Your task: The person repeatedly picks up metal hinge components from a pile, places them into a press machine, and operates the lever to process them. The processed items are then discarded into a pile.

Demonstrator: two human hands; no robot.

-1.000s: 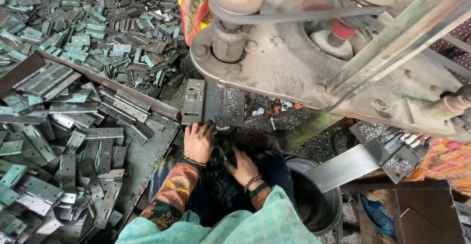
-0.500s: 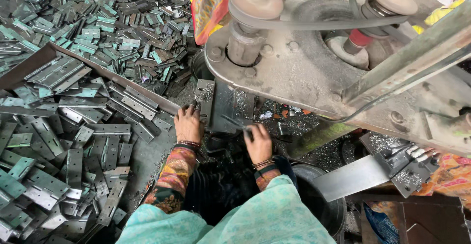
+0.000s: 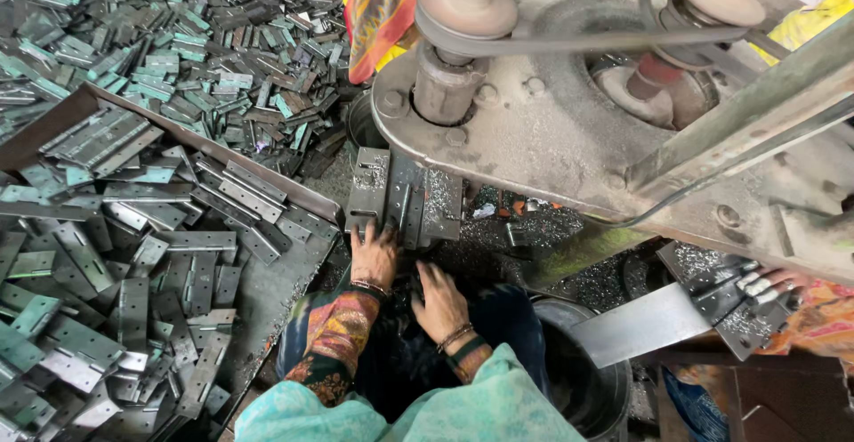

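Neither grip is closed on anything: left hand (image 3: 374, 255) lies flat with fingers spread on the grey hinge plates (image 3: 405, 197) under the belt-driven machine (image 3: 534, 131), seemingly steadying them, while right hand (image 3: 439, 300) rests loosely open just beside, over dark swarf.

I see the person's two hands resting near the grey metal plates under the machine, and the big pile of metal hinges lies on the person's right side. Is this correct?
Not quite. The head view shows the pile of metal hinges on the person's left side, not the right. The rest holds: the left hand and right hand are near the grey metal plates under the machine.
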